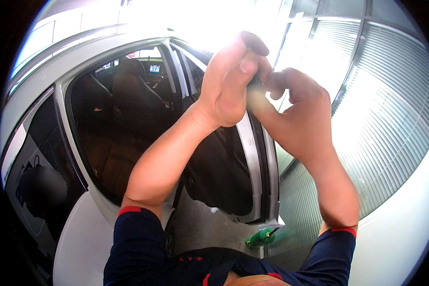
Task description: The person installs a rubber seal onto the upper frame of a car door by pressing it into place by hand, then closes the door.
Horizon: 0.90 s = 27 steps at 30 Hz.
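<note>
Both my hands are raised together in front of the open car door (219,171), near the top of its frame. My left hand (229,83) has its fingers curled over toward the right. Close against it, my right hand (300,109) bends its fingers and thumb inward, the tips almost meeting the left fingers. A small dark patch shows between the hands; whether it is a held piece or part of the door frame I cannot make out. Below the hands runs the door's pale edge (273,190), beside its black inner side.
To the left is the white car body (88,224), its doorway showing dark seats (140,90) and a small lit screen (154,69). A green bottle (260,237) stands on the floor below the door. Slatted blinds (386,100) behind glass line the right side.
</note>
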{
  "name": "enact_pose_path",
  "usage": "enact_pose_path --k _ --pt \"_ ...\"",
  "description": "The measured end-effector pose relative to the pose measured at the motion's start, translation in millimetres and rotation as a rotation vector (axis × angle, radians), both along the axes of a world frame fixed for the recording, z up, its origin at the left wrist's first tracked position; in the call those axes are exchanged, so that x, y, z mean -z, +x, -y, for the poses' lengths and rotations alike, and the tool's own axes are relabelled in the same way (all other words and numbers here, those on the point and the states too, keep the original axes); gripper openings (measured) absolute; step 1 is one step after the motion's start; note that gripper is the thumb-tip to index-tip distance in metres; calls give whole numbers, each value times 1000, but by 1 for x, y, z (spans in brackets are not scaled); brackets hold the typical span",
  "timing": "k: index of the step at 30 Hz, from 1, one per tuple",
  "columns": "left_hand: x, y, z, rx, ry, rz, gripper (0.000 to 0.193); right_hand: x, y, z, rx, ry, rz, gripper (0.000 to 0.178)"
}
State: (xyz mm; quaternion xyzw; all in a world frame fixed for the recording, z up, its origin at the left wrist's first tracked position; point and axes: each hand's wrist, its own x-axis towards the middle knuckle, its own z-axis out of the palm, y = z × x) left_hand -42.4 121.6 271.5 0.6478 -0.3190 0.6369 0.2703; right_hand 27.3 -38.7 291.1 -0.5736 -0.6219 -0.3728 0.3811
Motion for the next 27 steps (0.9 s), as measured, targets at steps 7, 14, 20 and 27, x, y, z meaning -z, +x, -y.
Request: enact_pose_path --k 7,14,20,27 --pt "-1 -1 -2 -122 38 57 52 2 0 -5 12 90 58 19" --pt "1 5 -5 -139 4 38 59 1 0 -7 15 104 154 15" --pt "8 9 -4 -164 -82 40 67 -1 7 -13 -67 116 191 17" --pt "4 2 -9 -57 -109 4 67 -6 6 -10 -50 17 203 15"
